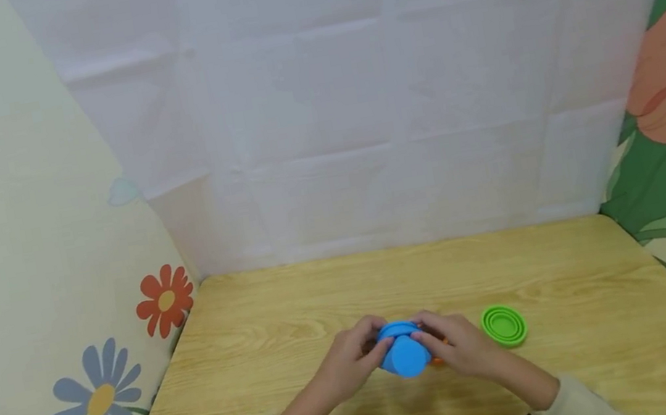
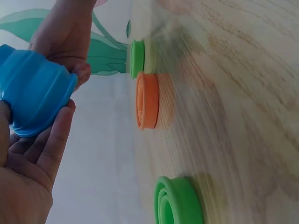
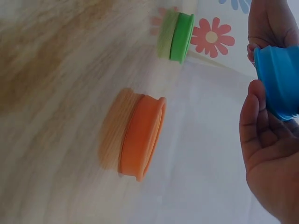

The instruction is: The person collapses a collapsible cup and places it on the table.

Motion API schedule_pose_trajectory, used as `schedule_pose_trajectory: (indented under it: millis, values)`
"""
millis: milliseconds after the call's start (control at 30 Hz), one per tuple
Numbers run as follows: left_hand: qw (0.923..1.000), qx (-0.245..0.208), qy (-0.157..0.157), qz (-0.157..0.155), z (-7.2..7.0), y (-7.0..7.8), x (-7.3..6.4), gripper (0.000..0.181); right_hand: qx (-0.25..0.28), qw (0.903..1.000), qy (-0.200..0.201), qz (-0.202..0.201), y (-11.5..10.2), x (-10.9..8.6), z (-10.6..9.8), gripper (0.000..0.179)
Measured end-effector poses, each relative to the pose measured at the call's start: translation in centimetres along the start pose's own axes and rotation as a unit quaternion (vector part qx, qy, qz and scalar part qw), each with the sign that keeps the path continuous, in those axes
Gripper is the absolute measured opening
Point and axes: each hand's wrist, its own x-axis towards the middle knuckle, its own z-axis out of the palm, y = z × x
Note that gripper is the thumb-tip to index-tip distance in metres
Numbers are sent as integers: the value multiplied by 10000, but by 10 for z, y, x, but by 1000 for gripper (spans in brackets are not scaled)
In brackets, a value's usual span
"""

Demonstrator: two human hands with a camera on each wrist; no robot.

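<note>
A blue collapsible cup (image 1: 410, 360), drawn out into its stepped shape, is held above the table between both hands. My left hand (image 1: 353, 360) grips its left side, and in the left wrist view that hand's fingers (image 2: 55, 140) lie along the blue wall. From the other side my right hand (image 1: 460, 346) holds the cup, thumb in front. In the head view the cup's round end faces the camera. An orange collapsible cup (image 3: 140, 137), pressed flat, sits on the table below, mostly hidden behind the right hand in the head view.
A flattened green collapsible cup (image 1: 503, 326) lies on the wooden table (image 1: 283, 304) to the right of the hands. Another flat green cup (image 3: 181, 38) stands on the left side, hidden in the head view. White cloth (image 1: 303, 109) hangs behind the table.
</note>
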Motion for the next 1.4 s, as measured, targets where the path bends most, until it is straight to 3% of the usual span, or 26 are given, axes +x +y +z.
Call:
schedule_pose_trajectory:
  millis: [133, 233, 333, 467, 667, 800, 900, 1033, 1133, 1200, 1267, 1400]
  values:
    - [9998, 11, 127, -119, 0, 9, -1, 15, 932, 9955, -118, 102, 1, -4, -3, 26]
    - [9993, -190, 160, -295, 5, 0, -2, 16, 1424, 9896, -174, 67, 1, -7, -6, 30]
    - [9980, -468, 86, -423, 8, -9, -3, 17, 1256, 9920, -149, -42, 2, -9, -6, 30]
    - [9965, -679, -109, -464, 9, -15, -5, 20, 628, 9978, -41, -186, 3, -11, -5, 28]
    - [9932, -980, -553, -316, 8, -15, -3, 24, -123, 9987, 81, -497, 1, -14, -8, 28]
    - [9928, -877, -790, -191, 9, -14, -1, 22, -352, 9967, 5, -729, 0, -15, -8, 29]
    - [9944, -671, -808, -157, 8, -12, 0, 20, -214, 9975, 51, -679, 0, -15, -7, 29]
    - [9961, -575, -648, -178, 6, -10, 1, 19, 578, 9982, 46, -159, 4, -17, -9, 30]
    - [9966, -607, -540, -155, 4, -10, 1, 20, 1377, 9903, -142, 80, 9, -19, -12, 32]
    - [9958, -710, -555, -179, 4, -10, 0, 21, 1585, 9870, -256, 61, 10, -21, -13, 32]
    - [9947, -789, -611, -227, 4, -11, 0, 20, 1577, 9871, -289, -14, 6, -21, -14, 30]
    - [9909, -981, -805, -456, 6, -10, 2, 21, 924, 9953, -154, -227, -12, -19, -18, 25]
